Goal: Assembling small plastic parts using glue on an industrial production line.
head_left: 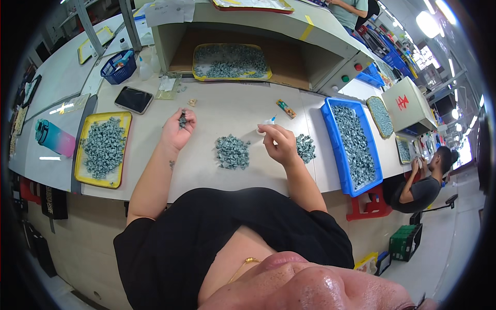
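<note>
Red marking (402, 102), resembling a written character, noted on the pale box-shaped unit (419, 114) at right; faint print observed on the white sheet (170, 12) at upper left, too small to read

ceiling lamps (428, 24): blown white, upper right
worktable (201, 173): bright, fairly even light
cubby (292, 64): dim, shaded inside
left tabletop (51, 174): white glare streaks
left hand (179, 129), right hand (280, 144): fairly sharp
far blue bins (397, 58): soft detail
fisheye rim: straight edges bowed, corners falling to black
</note>
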### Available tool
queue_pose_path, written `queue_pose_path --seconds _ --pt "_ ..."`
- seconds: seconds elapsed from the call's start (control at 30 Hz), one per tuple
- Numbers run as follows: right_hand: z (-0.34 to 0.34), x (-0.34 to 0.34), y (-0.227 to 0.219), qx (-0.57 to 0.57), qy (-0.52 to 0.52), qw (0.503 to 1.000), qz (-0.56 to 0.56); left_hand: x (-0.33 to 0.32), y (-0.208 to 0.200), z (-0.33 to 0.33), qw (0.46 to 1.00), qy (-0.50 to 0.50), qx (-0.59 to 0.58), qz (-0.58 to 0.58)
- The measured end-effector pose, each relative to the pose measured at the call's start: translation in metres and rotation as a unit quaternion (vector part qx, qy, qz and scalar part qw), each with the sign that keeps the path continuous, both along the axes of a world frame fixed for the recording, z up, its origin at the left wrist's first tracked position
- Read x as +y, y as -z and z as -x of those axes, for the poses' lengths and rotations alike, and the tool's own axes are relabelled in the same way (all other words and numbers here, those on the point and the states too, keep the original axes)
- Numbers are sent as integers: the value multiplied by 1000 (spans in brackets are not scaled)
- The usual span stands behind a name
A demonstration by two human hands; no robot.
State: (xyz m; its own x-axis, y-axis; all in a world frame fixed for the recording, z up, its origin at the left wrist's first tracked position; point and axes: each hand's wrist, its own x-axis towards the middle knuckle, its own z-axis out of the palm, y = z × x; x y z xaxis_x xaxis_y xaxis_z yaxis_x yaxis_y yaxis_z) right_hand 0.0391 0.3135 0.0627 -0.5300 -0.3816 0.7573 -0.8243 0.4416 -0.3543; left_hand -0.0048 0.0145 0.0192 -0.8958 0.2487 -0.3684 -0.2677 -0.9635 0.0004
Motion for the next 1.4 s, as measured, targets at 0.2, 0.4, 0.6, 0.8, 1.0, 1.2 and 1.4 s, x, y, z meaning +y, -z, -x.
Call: queue_pose_path --seconds 0.2,0.4,0.6,0.8,1.0,1.2,1.4 --pt "3 6 3 -9 23 1000 13 -2 9 -1 999 12 -19 41" --pt "9 12 2 -18 53 998 25 6 15 -10 988 51 53 134" --pt "8 10 6 -11 56 998 34 18 0 -12 979 51 38 193" --pt "10 5 11 -35 32 999 24 16 2 -15 977 33 75 197" --pt "8 7 13 -34 41 999 12 18 -1 -19 979 43 59 190" --pt "9 4 14 -30 43 999 13 10 -6 -18 981 81 43 169" --pt "10 1 15 -28 42 999 -6 12 -20 -19 959 39 75 272"
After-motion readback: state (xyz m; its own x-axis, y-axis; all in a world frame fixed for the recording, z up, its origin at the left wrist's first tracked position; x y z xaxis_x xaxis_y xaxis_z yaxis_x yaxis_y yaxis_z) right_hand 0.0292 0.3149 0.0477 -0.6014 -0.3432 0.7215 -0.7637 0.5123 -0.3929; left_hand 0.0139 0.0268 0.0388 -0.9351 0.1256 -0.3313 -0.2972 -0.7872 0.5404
